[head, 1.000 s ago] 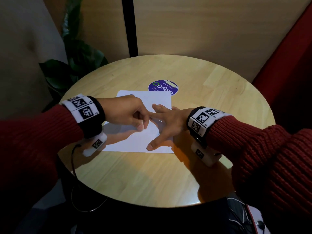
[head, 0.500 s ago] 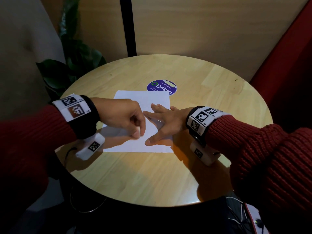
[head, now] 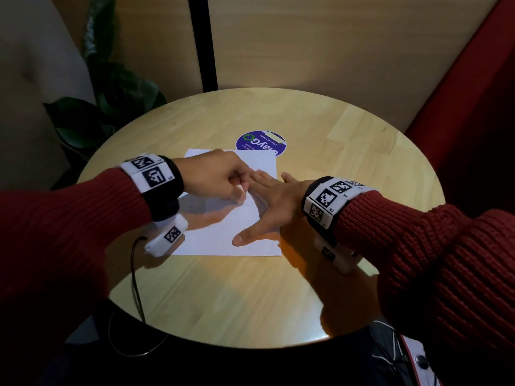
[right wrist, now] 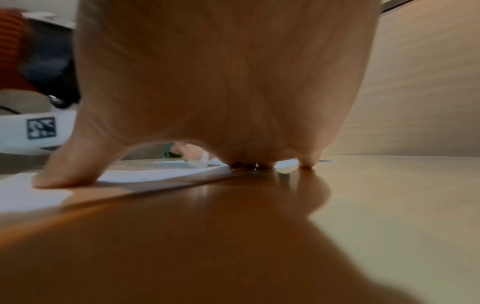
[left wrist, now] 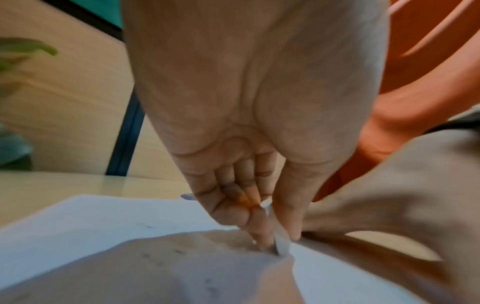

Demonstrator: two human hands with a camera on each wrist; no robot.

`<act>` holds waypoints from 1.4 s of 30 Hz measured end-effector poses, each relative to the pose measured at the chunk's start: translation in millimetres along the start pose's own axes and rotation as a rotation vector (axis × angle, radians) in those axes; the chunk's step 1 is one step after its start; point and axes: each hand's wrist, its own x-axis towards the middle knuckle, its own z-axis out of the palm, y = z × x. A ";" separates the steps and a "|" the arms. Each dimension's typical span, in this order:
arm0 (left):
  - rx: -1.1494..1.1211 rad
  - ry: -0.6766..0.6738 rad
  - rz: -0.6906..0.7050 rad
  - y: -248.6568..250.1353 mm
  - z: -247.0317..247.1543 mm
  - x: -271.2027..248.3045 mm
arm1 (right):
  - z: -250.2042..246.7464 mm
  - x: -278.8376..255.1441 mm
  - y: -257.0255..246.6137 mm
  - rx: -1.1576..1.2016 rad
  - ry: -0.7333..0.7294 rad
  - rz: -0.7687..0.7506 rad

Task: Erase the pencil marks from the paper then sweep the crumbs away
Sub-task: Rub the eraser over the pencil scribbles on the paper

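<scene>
White paper [head: 223, 232] lies flat near the middle of a round wooden table [head: 334, 129], its far right corner just touching a purple round sticker [head: 260, 143]. Faint pencil marks [left wrist: 161, 254] dot the sheet's left part, some in the shadow of the hand. The left hand [head: 214, 176] is over the paper's far half, fingers curled, pinching a small white eraser [left wrist: 279, 241] between thumb and fingertips; the eraser's lower end touches the sheet. The right hand [head: 273, 201] lies flat with fingers spread, pressing the paper's right side; its thumb [head: 245, 236] points toward the near edge, and the little finger [right wrist: 307, 162] comes down on bare wood past the right edge. Both wrists wear bands with black-and-white square codes over red knit sleeves. A green leafy plant [head: 106, 107] stands to the far left beyond the table.
</scene>
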 end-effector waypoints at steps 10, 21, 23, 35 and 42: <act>-0.006 -0.127 0.130 8.2 4.6 -3.9 | 2.2 7.0 2.0 -0.017 -0.001 -0.017; -0.053 -0.196 0.121 13.9 5.8 -5.9 | -4.7 10.4 8.0 0.054 -0.045 -0.038; -0.047 -0.106 0.079 6.7 0.5 -0.9 | -7.3 10.1 10.2 0.063 -0.061 -0.034; 0.006 0.062 -0.027 -0.5 -2.3 13.5 | -6.8 12.8 12.4 0.025 -0.040 -0.015; 0.062 0.047 -0.028 3.5 -6.1 15.3 | -8.4 10.5 10.3 0.017 -0.042 -0.012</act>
